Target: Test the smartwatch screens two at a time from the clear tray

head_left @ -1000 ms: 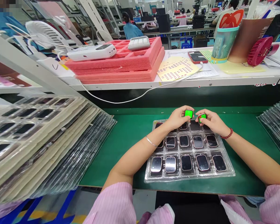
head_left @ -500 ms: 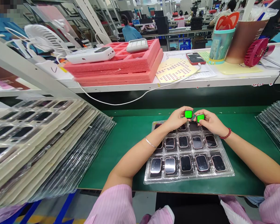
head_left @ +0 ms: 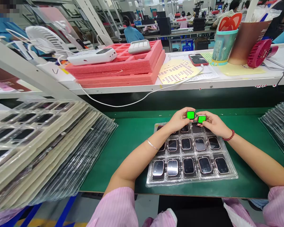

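Your left hand point(head_left: 180, 121) has its grip clamped on a watch point(head_left: 190, 115) with a green lit screen, pinched at its edges between thumb and fingers, screen facing up. Your right hand point(head_left: 214, 123) is closed the same way on a second green watch point(head_left: 202, 119). The two watches sit just beside each other, nearly touching, a little right of the frame's centre, above the far edge of the tray point(head_left: 229, 164).

The clear tray lies on the green tabletop point(head_left: 127, 138) in the lower middle of the frame. It holds dark-screened watches in three rows: five in the near row, five in the middle row, though your left wrist partly covers one. In the far row you can make out about three, the rest hidden under your hands.

Two pink foam trays point(head_left: 123, 67) are stacked on the shelf in the upper middle. Stacks of filled trays point(head_left: 38, 142) lean at the left.
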`<state>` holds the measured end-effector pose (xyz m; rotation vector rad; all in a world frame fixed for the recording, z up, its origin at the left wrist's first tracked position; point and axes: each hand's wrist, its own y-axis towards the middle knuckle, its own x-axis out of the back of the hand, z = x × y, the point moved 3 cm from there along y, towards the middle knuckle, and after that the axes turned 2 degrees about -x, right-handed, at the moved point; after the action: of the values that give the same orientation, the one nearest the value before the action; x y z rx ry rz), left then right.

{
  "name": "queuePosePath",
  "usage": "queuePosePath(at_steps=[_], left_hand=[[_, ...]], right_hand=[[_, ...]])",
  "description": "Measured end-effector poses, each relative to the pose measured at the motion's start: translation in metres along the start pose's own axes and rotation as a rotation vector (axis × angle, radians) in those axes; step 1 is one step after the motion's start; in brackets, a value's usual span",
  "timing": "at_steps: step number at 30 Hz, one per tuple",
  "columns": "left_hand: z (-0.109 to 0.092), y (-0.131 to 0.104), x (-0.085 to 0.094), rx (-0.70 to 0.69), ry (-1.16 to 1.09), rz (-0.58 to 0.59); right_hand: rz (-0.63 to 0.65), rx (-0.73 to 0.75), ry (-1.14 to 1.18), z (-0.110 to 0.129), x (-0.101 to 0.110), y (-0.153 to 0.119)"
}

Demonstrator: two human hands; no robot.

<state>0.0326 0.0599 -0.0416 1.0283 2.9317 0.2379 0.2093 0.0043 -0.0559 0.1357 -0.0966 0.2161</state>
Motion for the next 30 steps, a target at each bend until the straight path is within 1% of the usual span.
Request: queuePosePath(at_steps=[3,7,11,16,20,23,26,30], left_hand=[[-0.0011,-0.0004,0.0002,-0.010,0.014,0.004],[-0.0018,-0.0012,0.0005,0.033,0.041,0.019],[-0.0027,-0.0010,0.0007,-0.013,0.060,-0.003],[-0.0004,-0.0006,0.0004,0.003,0.065,-0.023],[-0.0042,-0.0018,0.0003,-0.005,0.144,-0.051],[-0.0070,-0.0027,-0.0002,-0.013,0.176,-0.046],[-0.0062,-0.0028,-0.0002,-0.018,0.136,-0.031],[-0.0008,-0.0014,0.0007,0.020,-0.012,-0.008]], right_hand=[[-0.016,0.027,0.002,0.0017,0.0000,-0.0006],[-0.019,0.008,-0.036,0.0029,-0.0001,-0.0017],[-0.024,0.055,-0.051,0.0047,0.0003,-0.0018],[-0.027,0.006,-0.093,0.0005,0.0016,-0.0011],[-0.034,0.006,-0.072,-0.0023,0.0019,-0.0009],[-0.030,0.006,-0.053,-0.0026,0.0012,-0.0008],[-0.025,0.013,-0.041,-0.0014,0.0007,-0.0007],[-0.029,0.023,0.008,-0.0003,0.0027,0.0007]])
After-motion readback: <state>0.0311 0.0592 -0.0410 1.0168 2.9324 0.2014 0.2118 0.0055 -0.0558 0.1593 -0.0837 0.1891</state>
